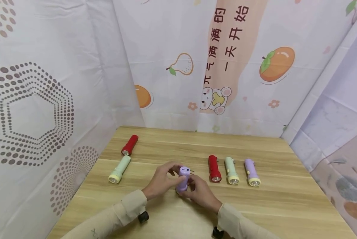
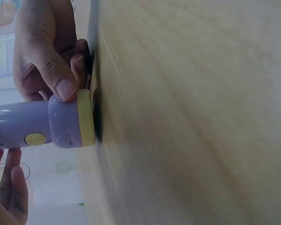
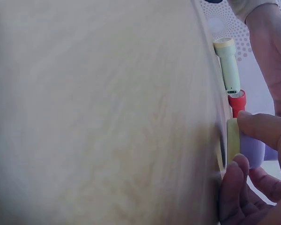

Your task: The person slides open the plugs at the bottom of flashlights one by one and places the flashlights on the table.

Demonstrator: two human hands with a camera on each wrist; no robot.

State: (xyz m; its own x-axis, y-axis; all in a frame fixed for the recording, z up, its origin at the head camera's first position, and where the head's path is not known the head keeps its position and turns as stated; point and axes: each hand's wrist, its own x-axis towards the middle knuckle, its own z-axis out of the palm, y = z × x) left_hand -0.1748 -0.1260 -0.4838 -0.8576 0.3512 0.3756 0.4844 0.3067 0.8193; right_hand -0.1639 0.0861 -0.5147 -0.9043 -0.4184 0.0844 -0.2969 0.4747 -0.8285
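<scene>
A purple flashlight [image 1: 182, 182] stands upright on the table, lens end down, with thin metal prongs sticking out sideways near its top. Around its upper body curl the fingers of my left hand [image 1: 164, 181]. My right hand [image 1: 201, 192] pinches it low down. In the left wrist view, the right thumb lies on the wide purple head [image 2: 64, 122] beside the yellow rim [image 2: 86, 118], and left fingertips [image 2: 11, 176] touch the body. The right wrist view shows right-hand fingers about the yellow rim [image 3: 233, 140]; the left hand [image 3: 270, 56] is behind.
On the left of the wooden table [image 1: 154, 146] lie a red flashlight [image 1: 130, 144] and a pale green one [image 1: 120, 169]. To the right, a red flashlight [image 1: 214, 168], a pale green one [image 1: 231, 170] and a purple one [image 1: 251, 172] lie in a row. Printed curtains [image 1: 172, 99] surround the table.
</scene>
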